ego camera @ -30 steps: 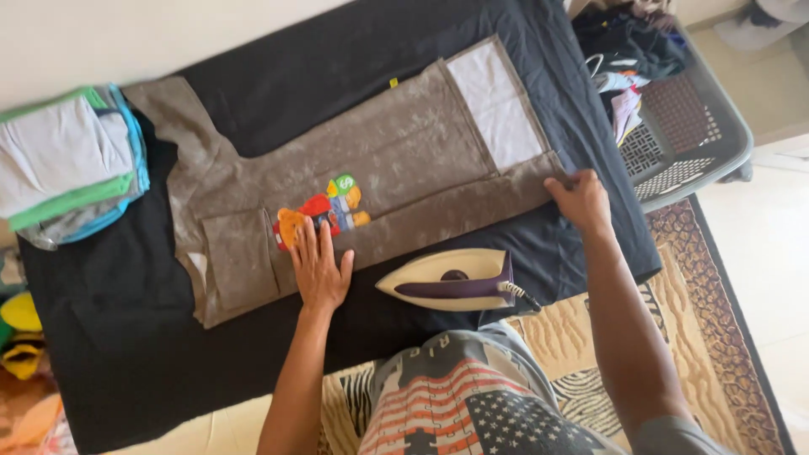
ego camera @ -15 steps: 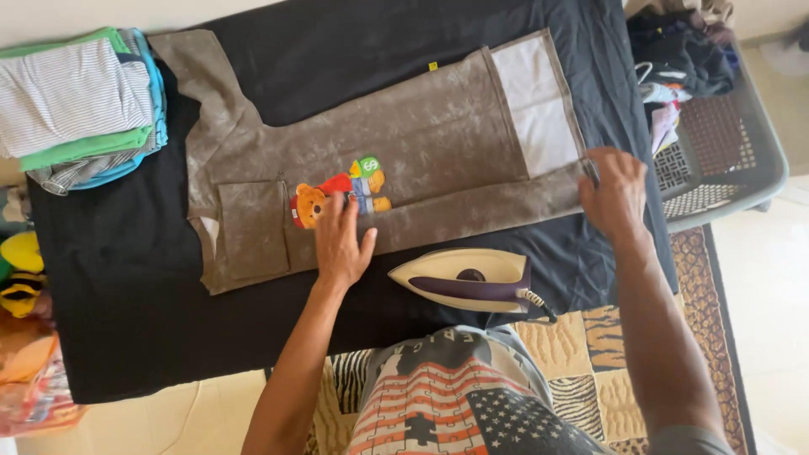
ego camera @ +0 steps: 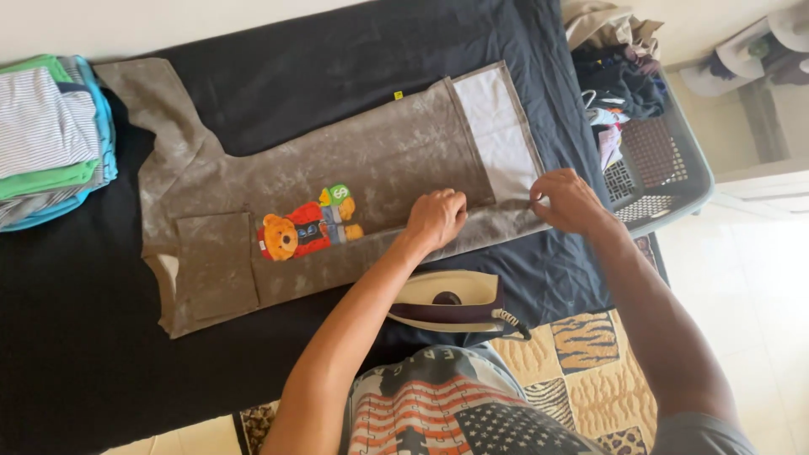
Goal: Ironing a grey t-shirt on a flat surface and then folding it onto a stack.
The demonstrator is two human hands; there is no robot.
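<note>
Two bare hands work the lower edge of a mottled brown cotton shirt with a teddy-bear print [ego camera: 337, 194]: the right hand [ego camera: 566, 200] pinches the hem corner in a closed grip, apparently tensioning it, while the left hand [ego camera: 436, 217], fingers curled, presses the cloth flat. The shirt lies spread on the black-covered surface [ego camera: 320, 67]. At six o'clock rests a cream-and-maroon iron [ego camera: 447, 301]; at nine, folded striped clothes [ego camera: 46, 135]; at three, a grey laundry basket [ego camera: 666, 168].
</note>
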